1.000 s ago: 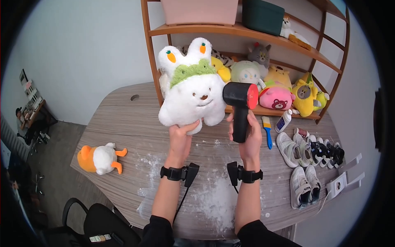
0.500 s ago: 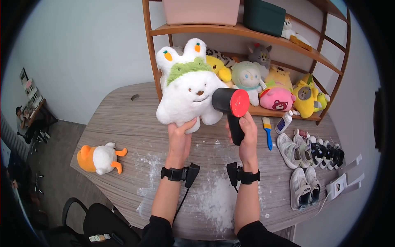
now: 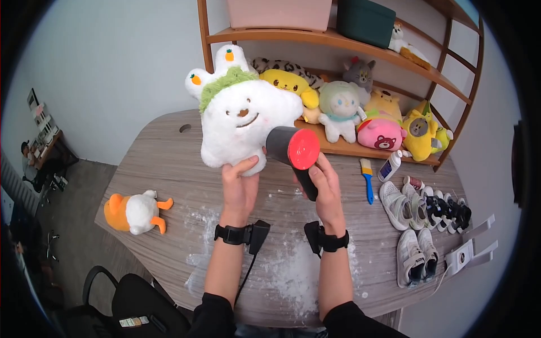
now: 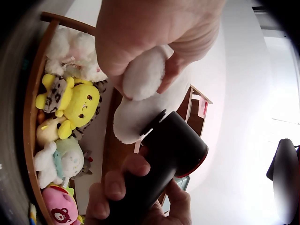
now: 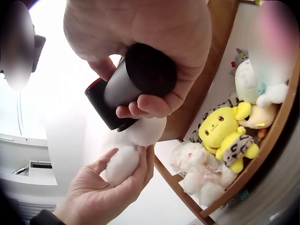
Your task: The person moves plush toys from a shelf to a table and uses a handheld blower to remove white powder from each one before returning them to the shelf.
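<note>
A white plush bear (image 3: pixel 234 138) with a green frog-style headband and carrot-marked ears is held up above the table, tilted to one side. My left hand (image 3: pixel 241 188) grips it from below; in the left wrist view, thumb and fingers pinch one stubby leg (image 4: pixel 144 75). The right hand (image 3: pixel 326 188) is wrapped round the handle of a black hair dryer (image 3: pixel 280 145) with a red rear cap. Its nozzle points at the bear's lower side, close to the fur. No cord shows from the handle end in the right wrist view.
A wooden shelf (image 3: pixel 315 39) with several plush toys stands behind the table (image 3: pixel 163 169). An orange-and-white plush duck (image 3: pixel 138 213) lies at left. To the right are a blue-handled brush (image 3: pixel 367 183), a white bottle (image 3: pixel 390 166) and several shoes (image 3: pixel 410 253). White powder marks (image 3: pixel 296 276) the tabletop.
The bear has shifted left and leaned over, its ears now further left. The hair dryer has followed it left and downward, showing more of its red cap.
</note>
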A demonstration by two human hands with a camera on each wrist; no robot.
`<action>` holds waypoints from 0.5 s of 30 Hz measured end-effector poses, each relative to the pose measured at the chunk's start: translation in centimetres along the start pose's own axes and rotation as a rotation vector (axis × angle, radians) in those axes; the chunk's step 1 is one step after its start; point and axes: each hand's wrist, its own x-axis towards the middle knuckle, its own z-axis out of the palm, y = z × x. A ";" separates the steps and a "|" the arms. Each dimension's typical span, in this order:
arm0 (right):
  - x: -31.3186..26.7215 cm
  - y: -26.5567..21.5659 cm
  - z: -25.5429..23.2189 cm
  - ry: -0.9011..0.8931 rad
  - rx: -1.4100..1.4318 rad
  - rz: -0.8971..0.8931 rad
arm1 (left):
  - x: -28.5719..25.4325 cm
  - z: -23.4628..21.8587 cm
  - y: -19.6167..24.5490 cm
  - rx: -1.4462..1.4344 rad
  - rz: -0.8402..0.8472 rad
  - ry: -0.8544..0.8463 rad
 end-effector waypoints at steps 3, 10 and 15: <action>-0.1 -0.4 0.6 0.017 0.056 -0.003 | 0.0 -0.2 -0.1 0.043 -0.034 -0.024; -0.3 -0.8 1.4 0.004 0.150 -0.032 | -0.6 0.4 -1.0 0.270 -0.094 -0.072; -0.3 -0.4 0.5 -0.060 0.070 -0.102 | -0.5 -0.7 -2.3 0.505 -0.096 -0.209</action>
